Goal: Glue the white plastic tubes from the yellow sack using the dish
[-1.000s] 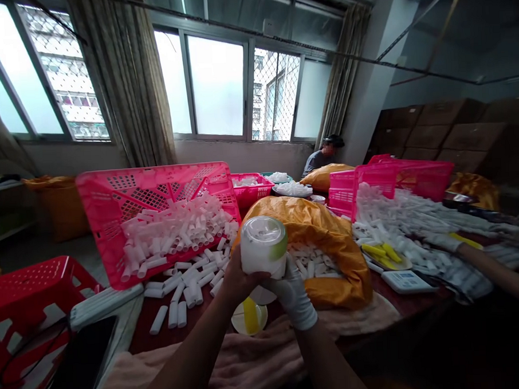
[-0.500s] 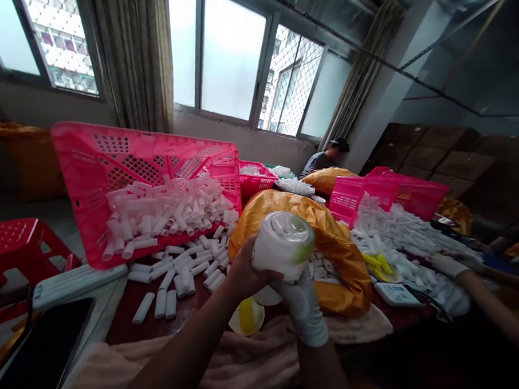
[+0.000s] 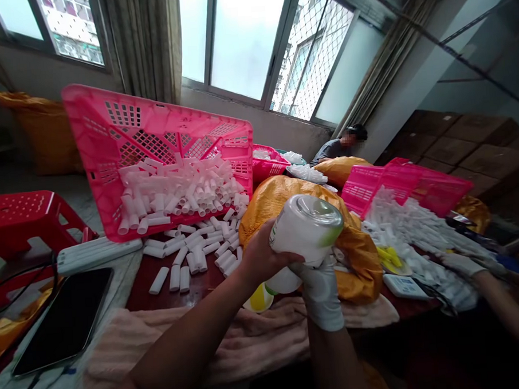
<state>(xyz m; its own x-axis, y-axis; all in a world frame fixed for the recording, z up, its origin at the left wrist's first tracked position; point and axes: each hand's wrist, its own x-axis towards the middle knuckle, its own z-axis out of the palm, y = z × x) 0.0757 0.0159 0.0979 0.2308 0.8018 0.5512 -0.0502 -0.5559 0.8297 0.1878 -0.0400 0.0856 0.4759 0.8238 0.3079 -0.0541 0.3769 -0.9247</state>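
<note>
My left hand [image 3: 262, 257], bare, and my right hand [image 3: 319, 292], in a white glove, together hold a white plastic canister [image 3: 307, 229] with a clear top and a green patch. Its top tilts up and to the right. Just below it, a round white object [image 3: 283, 280] is partly hidden by my hands, and a white and yellow round piece [image 3: 258, 299] lies lower down. Loose white tubes [image 3: 188, 252] lie on the dark red table [image 3: 138, 286] left of my hands. An orange sack [image 3: 285, 202] bulges behind the canister.
A tilted pink basket [image 3: 174, 129] full of white tubes stands at the left, with a black tablet [image 3: 62, 320] and a white power strip [image 3: 98, 253] near it. A co-worker's gloved hand [image 3: 462, 264] reaches over white tubes at the right. A pink towel [image 3: 206, 346] lies at the near edge.
My view has swung, shifting the room in frame. The canister has tilted further, its top now leaning right, and it sits higher in my hands.
</note>
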